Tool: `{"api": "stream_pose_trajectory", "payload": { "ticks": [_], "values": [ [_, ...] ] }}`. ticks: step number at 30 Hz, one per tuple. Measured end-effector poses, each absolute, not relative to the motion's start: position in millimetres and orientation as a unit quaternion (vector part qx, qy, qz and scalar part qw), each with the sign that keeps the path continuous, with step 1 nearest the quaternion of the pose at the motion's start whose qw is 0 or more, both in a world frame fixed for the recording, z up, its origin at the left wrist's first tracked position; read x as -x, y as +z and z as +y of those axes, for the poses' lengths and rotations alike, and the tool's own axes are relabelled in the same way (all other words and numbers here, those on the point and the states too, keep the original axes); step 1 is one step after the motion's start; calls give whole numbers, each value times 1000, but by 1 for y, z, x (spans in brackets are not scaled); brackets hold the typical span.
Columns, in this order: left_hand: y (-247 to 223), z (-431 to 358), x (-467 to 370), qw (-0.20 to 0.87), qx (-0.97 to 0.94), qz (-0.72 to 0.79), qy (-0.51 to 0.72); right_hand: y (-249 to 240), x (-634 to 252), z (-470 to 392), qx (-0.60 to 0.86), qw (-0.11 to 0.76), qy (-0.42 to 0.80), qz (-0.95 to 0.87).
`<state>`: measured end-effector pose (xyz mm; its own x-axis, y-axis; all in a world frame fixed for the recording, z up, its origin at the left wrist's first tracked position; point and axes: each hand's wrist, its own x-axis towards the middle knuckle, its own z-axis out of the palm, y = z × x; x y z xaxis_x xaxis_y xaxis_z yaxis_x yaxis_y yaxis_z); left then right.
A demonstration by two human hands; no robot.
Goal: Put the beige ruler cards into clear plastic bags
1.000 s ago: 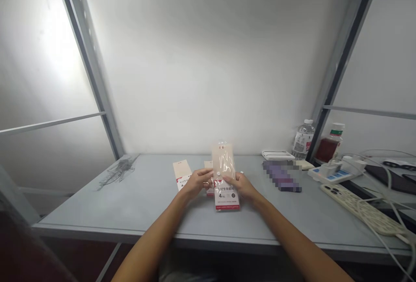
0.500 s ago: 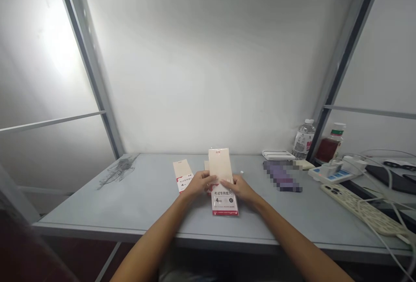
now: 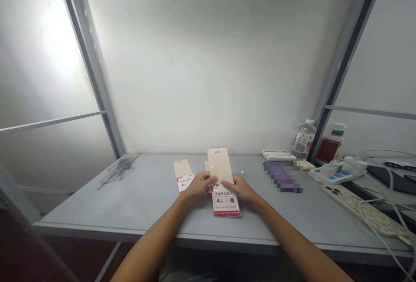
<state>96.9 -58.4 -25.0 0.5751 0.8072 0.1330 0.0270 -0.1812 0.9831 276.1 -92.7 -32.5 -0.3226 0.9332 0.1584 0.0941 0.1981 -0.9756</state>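
A dark scribbled mark (image 3: 118, 171) lies at the far left of the grey table (image 3: 97, 212). Next along, a loose packet (image 3: 182, 171) rests on the table, leaning slightly off upright, its lower corner close behind the left wrist. The left hand (image 3: 199, 184) pinches the left edge of the held packet (image 3: 220, 167), thumb on the front. Another packet (image 3: 206, 166) shows only as a strip behind it, mostly hidden.

The held packet is between both hands, directly in front of the person, its long axis running away from the body with the top tipped a little left. Neither hand is clearly nearer. The right hand (image 3: 242, 188) grips its right edge, thumb across the front, other fingers curled behind. Through the clear wrapper, beige and white printing shows; what else is inside I cannot tell.

Farther right, past a blurred purple thing (image 3: 282, 178), stand a clear labelled bottle (image 3: 304, 139), its fill unclear, and a white-capped bottle (image 3: 329, 147) with dark red contents.
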Motion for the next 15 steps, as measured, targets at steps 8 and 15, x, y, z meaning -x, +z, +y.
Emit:
{"api": "stream_pose_trajectory", "payload": {
  "ticks": [8, 15],
  "values": [
    [-24, -59, -96, 564, -687, 302, 344, -32, -276, -95, 389, 424, 505, -643],
    [-26, -58, -96, 566, -690, 299, 338, -31, -276, -95, 386, 417, 494, -658]
  ]
}}
